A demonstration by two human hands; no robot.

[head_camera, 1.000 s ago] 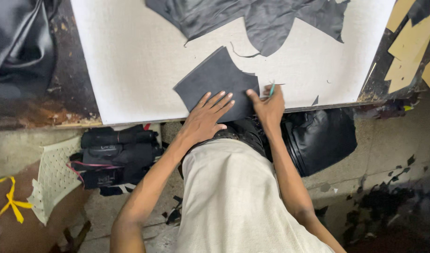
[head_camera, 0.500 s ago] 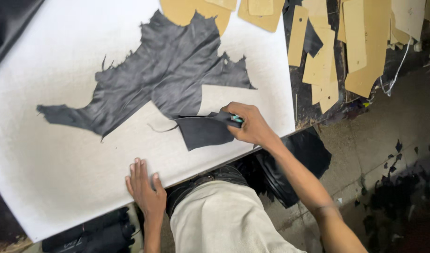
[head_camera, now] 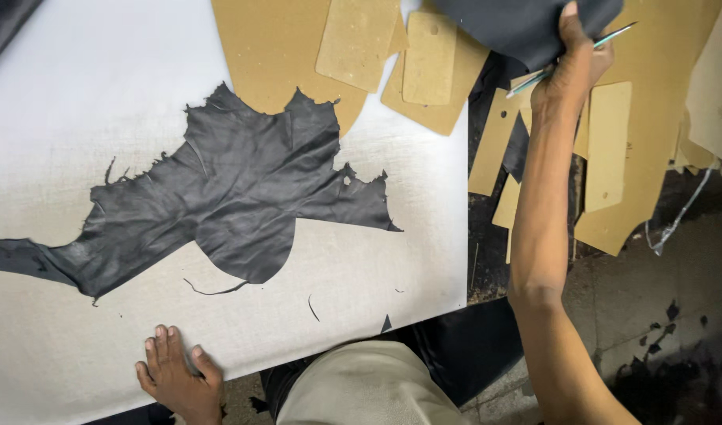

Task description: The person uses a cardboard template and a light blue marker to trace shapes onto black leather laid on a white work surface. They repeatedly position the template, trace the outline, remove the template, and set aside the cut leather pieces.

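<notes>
Since half a second ago, the right hand (head_camera: 572,67) has carried the cut dark leather piece (head_camera: 522,24) off the white cutting board (head_camera: 77,102) and out to the far right, over the tan cardboard patterns (head_camera: 613,149). Its fingers are clenched on the smooth, dark piece, and a thin teal-handled tool (head_camera: 570,49) is pinned in the same grip. Left behind on the board's finely textured surface lies the large leather hide (head_camera: 235,197), dark grey, wrinkled, ragged-edged, with a curved notch cut from its near side. Thin dark offcuts (head_camera: 215,291) lie just near of it. At the near edge, the left hand (head_camera: 176,378) rests flat on the board, fingers released and spread, holding nothing.
</notes>
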